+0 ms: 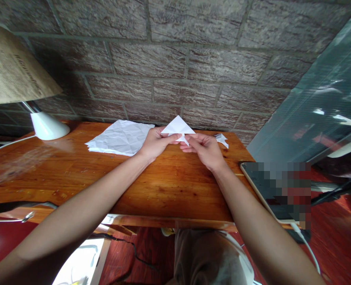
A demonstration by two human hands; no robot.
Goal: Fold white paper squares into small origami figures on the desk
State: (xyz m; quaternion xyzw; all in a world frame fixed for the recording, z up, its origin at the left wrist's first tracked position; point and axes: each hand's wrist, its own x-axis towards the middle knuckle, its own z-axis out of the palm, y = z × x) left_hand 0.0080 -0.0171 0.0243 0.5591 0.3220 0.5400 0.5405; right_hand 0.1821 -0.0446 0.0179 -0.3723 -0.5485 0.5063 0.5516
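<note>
Between both hands, a little above the wooden table [169,186], is a small piece of folded white paper [178,124] with a triangular top pointing away from me. My left hand [159,142] pinches its left side, thumb on the near face. My right hand [203,148] grips the lower right part, thumb and fingers closed by a narrow flap that hangs down. Beyond my right hand lies another small folded white paper piece [222,139], partly hidden by that hand. Left of my left hand rests a stack of creased white paper sheets [120,136].
A lamp with a white base [49,126] and a paper-like shade [15,67] stands at the back left. A stone-block wall [175,59] rises behind the table. At the right edge sits a tablet [264,190] with a white cable [308,245].
</note>
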